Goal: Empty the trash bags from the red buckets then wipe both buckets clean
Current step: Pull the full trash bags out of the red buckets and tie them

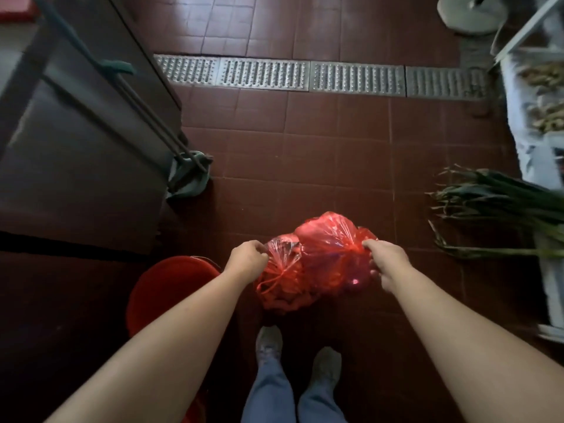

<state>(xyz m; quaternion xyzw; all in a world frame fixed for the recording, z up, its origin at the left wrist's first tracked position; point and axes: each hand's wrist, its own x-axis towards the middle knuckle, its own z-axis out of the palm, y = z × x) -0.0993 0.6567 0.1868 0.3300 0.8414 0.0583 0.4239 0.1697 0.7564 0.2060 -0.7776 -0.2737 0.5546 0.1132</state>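
Left hand [248, 259]: fingers curled and pinching the gathered top of the smaller bag [282, 279], a red see-through trash bag tied with a knot just below my knuckles. Right hand [386, 264]: thumb and fingers clamped on the bunched plastic at the top of the larger bag [326, 245], also red. Both bags hang between my two hands, touching each other, clear of the floor [335, 154] and above my shoes [268, 343].

Red bucket [171, 288]: stands on the floor beneath my left forearm, just behind and outside the left hand, apart from the bags. I cannot tell what its inside holds, as the forearm covers part of it.

Ahead of both hands, a metal drain grate [305, 76] runs across the tiles. Ahead and outside the left hand, a mop [189, 175] leans against a dark cabinet [76, 148], its head on the floor. Outside the right hand, a bundle of long green stalks [494, 209] lies near a white rack [543, 148]
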